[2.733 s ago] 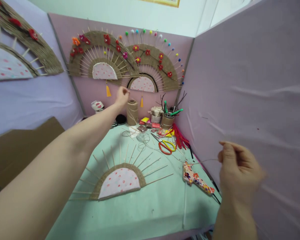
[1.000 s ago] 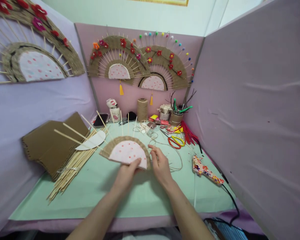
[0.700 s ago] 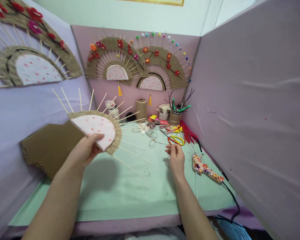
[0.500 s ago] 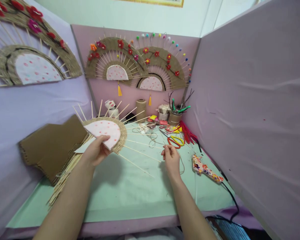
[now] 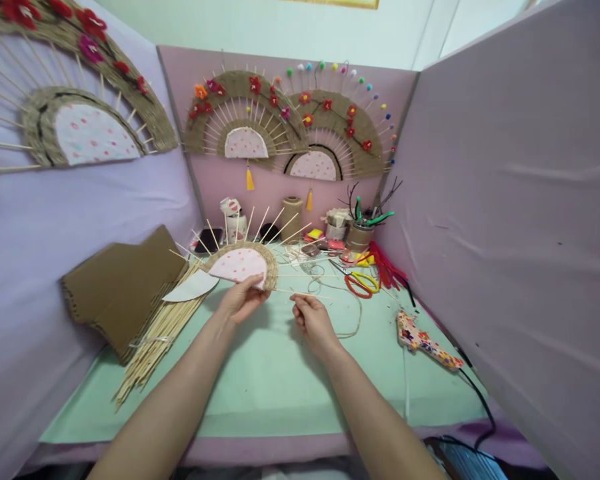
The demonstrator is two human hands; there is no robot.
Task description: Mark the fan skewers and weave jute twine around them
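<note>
Weaving, apparently: left hand (image 5: pixel 241 303) is clamping the fan (image 5: pixel 240 263), right hand (image 5: pixel 314 319) beside it seemingly pinching twine (image 5: pixel 361 310). Slack is likely needing tightening.

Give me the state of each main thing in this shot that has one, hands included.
Small fan: held, tilted, bare sticks radiating
Left hand: gripping the fan near its straight edge
Right hand: curled, grip unclear
Loose twine: slack, looped
Twine spool: upright
Stick bundle: tied, lying flat
Scissors: lying flat
Glue gun: lying on its side
Tin: upright, holding a green-handled tool
</note>
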